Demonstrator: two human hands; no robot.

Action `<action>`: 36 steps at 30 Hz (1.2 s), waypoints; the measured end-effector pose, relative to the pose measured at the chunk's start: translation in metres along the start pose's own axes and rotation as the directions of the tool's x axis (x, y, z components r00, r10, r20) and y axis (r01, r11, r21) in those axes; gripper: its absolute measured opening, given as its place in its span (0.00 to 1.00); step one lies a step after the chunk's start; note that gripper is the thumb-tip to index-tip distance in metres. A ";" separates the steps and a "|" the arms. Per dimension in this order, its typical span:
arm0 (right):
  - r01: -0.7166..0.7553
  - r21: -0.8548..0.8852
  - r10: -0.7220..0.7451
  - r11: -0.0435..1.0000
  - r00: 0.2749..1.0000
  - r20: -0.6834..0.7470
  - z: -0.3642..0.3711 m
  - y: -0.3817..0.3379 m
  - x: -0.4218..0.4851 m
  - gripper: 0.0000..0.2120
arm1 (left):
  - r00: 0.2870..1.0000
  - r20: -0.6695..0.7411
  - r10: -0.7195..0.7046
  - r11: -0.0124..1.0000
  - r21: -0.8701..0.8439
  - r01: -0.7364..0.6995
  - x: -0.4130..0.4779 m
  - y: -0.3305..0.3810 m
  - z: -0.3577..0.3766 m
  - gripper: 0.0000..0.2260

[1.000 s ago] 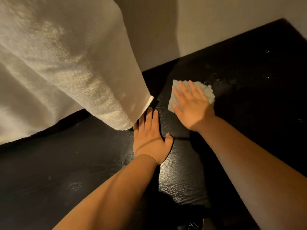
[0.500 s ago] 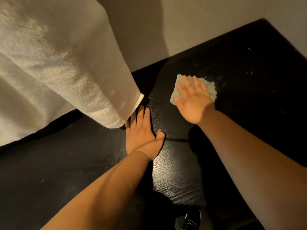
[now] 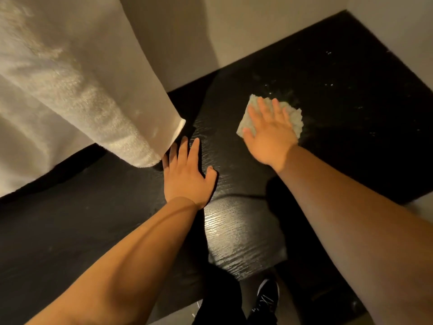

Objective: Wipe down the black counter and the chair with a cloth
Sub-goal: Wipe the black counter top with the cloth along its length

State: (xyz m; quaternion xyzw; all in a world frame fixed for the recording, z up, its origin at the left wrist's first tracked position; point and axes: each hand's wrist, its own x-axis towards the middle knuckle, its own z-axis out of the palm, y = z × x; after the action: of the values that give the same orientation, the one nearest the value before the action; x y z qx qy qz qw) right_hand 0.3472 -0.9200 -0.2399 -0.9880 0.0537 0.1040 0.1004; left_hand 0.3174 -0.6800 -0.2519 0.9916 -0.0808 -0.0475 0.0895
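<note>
Cloth point(image 3: 294, 118) under right hand point(image 3: 269, 139), towel point(image 3: 70, 90) over counter point(image 3: 234, 233)

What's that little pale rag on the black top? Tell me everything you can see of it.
The cloth is small, pale greenish-white and nubbly, like terry or microfibre. It is roughly square with ragged edges, and may be folded. It lies flat on the black counter, toward its far side. The right hand presses on it with straight, spread fingers and covers its middle, so only its edges and corners show. Nothing else touches it.
</note>
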 end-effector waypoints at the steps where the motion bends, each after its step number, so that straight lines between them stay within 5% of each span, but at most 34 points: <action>1: 0.012 -0.005 -0.012 1.000 1.000 0.001 0.005 -0.007 -0.017 0.33 | 1.000 0.005 0.005 1.000 0.001 -0.005 -0.001 0.000 0.000 0.34; 8: 0.286 -0.026 -0.280 0.958 0.950 0.139 0.005 0.011 -0.073 0.33 | 0.999 0.041 0.027 0.998 0.058 -0.030 -0.004 0.010 -0.009 0.28; 12: 0.038 -0.061 -0.038 0.997 0.999 0.005 -0.007 0.043 -0.025 0.34 | 0.998 0.054 -0.022 1.000 0.005 0.022 0.007 0.022 -0.015 0.27; 15: -0.059 -0.012 0.060 0.998 0.997 0.048 -0.012 0.026 -0.011 0.32 | 0.997 0.068 0.027 0.997 -0.077 -0.022 0.038 0.027 -0.017 0.28; 23: 0.278 -0.021 -0.275 0.960 0.958 0.081 -0.007 0.026 0.024 0.33 | 0.992 0.086 0.089 0.986 -0.149 -0.076 0.102 0.037 -0.009 0.31; 29: -0.021 -0.044 0.020 0.999 1.000 -0.014 -0.018 0.033 0.076 0.33 | 0.993 0.082 0.085 0.991 -0.113 -0.075 0.107 0.040 -0.010 0.32; 36: 0.303 0.006 -0.303 0.953 0.952 0.033 -0.010 -0.001 0.072 0.37 | 0.992 0.125 0.007 0.990 -0.140 0.011 0.109 0.042 -0.011 0.41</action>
State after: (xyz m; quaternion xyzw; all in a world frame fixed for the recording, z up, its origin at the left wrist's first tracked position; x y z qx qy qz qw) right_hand 0.4189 -0.9271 -0.2461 -0.9826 -0.1004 0.1041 0.1162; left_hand 0.4196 -0.7373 -0.2421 0.9780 -0.0817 -0.1152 0.1536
